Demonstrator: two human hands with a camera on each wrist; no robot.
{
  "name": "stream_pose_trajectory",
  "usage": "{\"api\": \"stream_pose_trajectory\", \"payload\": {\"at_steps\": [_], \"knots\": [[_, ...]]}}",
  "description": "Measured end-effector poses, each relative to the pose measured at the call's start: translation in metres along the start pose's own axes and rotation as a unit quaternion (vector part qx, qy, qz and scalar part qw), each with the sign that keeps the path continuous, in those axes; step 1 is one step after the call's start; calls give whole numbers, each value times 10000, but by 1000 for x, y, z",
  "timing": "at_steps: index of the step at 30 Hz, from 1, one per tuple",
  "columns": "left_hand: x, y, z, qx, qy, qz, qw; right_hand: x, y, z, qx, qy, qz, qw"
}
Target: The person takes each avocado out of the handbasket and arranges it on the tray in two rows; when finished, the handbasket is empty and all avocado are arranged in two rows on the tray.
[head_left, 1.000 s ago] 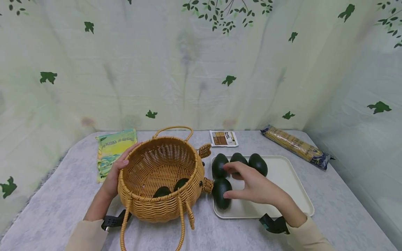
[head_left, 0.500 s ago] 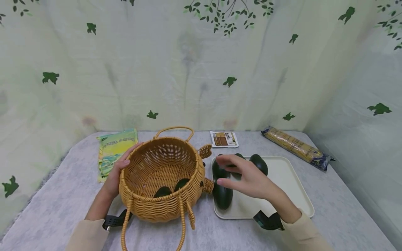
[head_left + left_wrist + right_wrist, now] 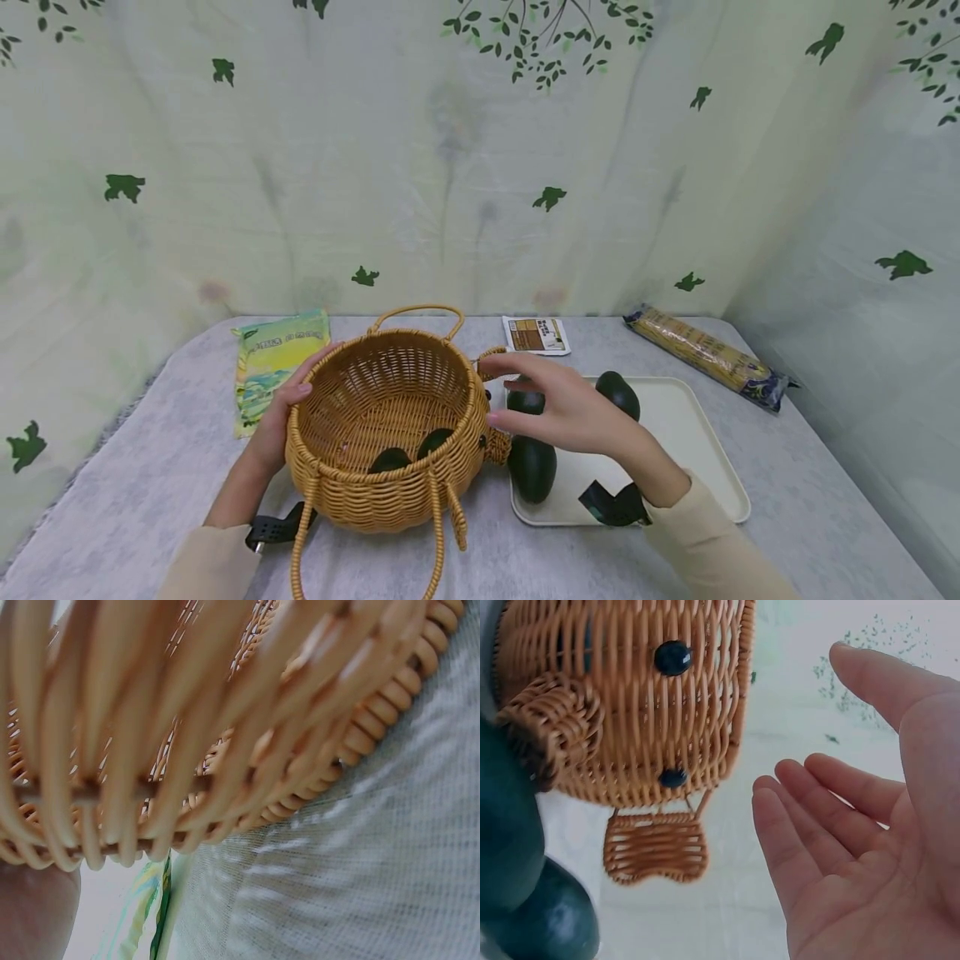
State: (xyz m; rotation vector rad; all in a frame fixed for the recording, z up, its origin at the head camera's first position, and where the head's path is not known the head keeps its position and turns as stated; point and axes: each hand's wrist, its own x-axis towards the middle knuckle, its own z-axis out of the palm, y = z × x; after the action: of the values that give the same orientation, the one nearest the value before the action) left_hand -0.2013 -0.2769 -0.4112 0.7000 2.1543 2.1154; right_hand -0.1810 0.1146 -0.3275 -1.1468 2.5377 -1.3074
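Observation:
A round wicker basket (image 3: 382, 417) with bead eyes (image 3: 630, 705) stands on the table, two dark green avocados (image 3: 408, 450) lying in it. My left hand (image 3: 288, 400) grips its left rim. Only the weave (image 3: 187, 712) fills the left wrist view. My right hand (image 3: 502, 390) hovers with spread fingers between the basket's right rim and the cream tray (image 3: 690, 450). Its palm (image 3: 855, 847) is bare and holds nothing. Avocados lie on the tray: one at the front left (image 3: 531, 467), one behind it (image 3: 527, 402), one further right (image 3: 618, 393).
A yellow-green packet (image 3: 273, 367) lies left of the basket. A small brown-and-white sachet (image 3: 534, 333) and a long pasta packet (image 3: 705, 354) lie at the back. Leaf-printed cloth walls close in the grey table (image 3: 810, 500) on three sides.
My right hand has lifted off the avocados on the tray and moved left toward the basket's rim, holding nothing. The left hand and the basket have stayed put.

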Motion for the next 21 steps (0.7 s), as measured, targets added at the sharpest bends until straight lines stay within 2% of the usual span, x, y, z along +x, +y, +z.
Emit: {"api": "stream_pose_trajectory", "payload": {"at_steps": [6, 10, 21], "knots": [[0, -1, 0, 2, 7, 7, 10000, 18, -6, 4, -119, -171, -283, 9994], [-1, 0, 0, -33, -14, 45, 10000, 28, -9, 9, -15, -299, -419, 9987], [-1, 0, 1, 28, 10, 21, 10000, 50, -14, 16, -123, -631, -367, 9973]]}}
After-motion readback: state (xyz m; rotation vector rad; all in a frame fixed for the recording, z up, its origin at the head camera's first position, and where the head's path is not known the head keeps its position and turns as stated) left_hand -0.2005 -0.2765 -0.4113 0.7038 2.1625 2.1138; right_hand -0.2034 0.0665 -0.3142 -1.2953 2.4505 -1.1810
